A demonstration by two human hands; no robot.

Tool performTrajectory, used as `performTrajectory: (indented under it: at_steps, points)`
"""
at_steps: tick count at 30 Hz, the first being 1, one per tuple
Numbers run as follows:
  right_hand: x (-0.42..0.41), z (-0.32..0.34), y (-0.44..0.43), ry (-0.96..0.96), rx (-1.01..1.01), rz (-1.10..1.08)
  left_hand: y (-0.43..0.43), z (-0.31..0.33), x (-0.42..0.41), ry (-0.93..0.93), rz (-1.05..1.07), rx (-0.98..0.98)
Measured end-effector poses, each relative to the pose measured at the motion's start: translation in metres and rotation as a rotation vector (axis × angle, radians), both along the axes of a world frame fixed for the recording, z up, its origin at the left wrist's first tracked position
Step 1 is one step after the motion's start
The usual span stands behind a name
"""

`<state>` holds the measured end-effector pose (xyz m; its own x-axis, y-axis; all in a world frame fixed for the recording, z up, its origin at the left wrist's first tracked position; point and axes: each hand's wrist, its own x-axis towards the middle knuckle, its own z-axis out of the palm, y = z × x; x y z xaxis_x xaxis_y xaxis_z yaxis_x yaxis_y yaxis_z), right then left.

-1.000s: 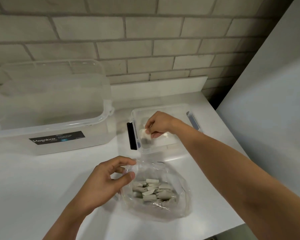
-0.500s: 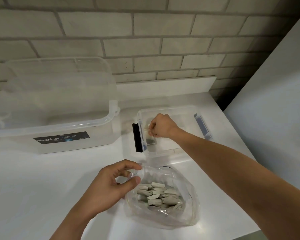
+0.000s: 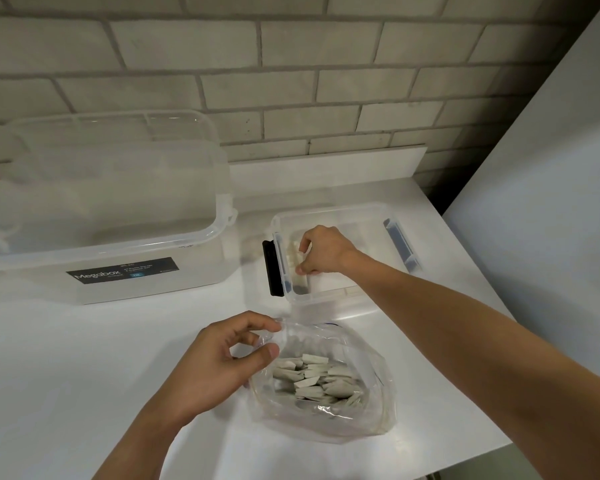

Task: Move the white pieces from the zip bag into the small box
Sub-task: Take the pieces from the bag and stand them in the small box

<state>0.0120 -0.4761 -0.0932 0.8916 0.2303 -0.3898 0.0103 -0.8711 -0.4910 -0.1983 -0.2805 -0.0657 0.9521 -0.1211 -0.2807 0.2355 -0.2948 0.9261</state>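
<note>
A clear zip bag (image 3: 374, 403) lies open on the white counter near me, with several white pieces (image 3: 314, 379) piled inside. My left hand (image 3: 219, 368) pinches the bag's upper left rim and holds the mouth open. The small clear box (image 3: 364, 211) with a black clip on its left side stands behind the bag. My right hand (image 3: 321, 251) reaches down into the box's left part, fingers curled beside white pieces (image 3: 293, 254) lying there. Whether those fingers still hold a piece is hidden.
A large clear storage tub (image 3: 118, 216) with a "Megabox" label stands to the left of the small box. A brick wall runs behind. A grey panel (image 3: 551, 202) rises on the right, and the counter's front edge (image 3: 430, 469) is close below the bag.
My right hand has lowered from above the small box's left edge down into it with a white piece. My left hand has kept its pinch on the bag.
</note>
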Motion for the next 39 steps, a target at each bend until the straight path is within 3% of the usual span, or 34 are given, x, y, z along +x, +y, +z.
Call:
performTrajectory:
  at_steps: [6, 13, 16, 17, 19, 22, 24, 30, 35, 39]
  points:
    - [-0.008, 0.022, -0.012, -0.027, 0.028, -0.02, -0.001, 0.001, -0.002, -0.001, -0.009, 0.009]
    - [-0.096, 0.124, -0.057, -0.174, 0.731, -0.328, 0.001, 0.003, -0.007, -0.03, -0.028, 0.036]
    - [-0.166, 0.136, -0.059, -0.075, 0.826, -0.242, 0.001, 0.004, -0.011, -0.069, -0.05, 0.05]
    - [-0.186, 0.129, -0.057, 0.001, 0.766, -0.179, 0.001, 0.004, -0.012, -0.07, -0.061, 0.053]
    - [-0.216, 0.1, -0.052, 0.038, 0.449, -0.01, 0.001, 0.004, -0.016, -0.072, -0.067, 0.092]
    - [-0.237, 0.047, -0.051, -0.141, -0.128, 0.191, 0.0, 0.005, -0.023, -0.11, -0.075, 0.194]
    - [-0.242, 0.03, -0.051, -0.23, -0.272, 0.166, -0.002, 0.006, -0.027, -0.136, -0.083, 0.24]
    - [-0.243, 0.022, -0.027, -0.333, -0.231, 0.213, -0.009, 0.006, -0.036, -0.187, -0.123, 0.332]
    - [-0.241, 0.004, -0.012, -0.312, -0.431, 0.286, -0.01, 0.006, -0.037, -0.187, -0.146, 0.35]
    - [-0.238, 0.008, -0.021, -0.256, -0.241, 0.195, -0.007, 0.004, -0.035, -0.16, -0.141, 0.344]
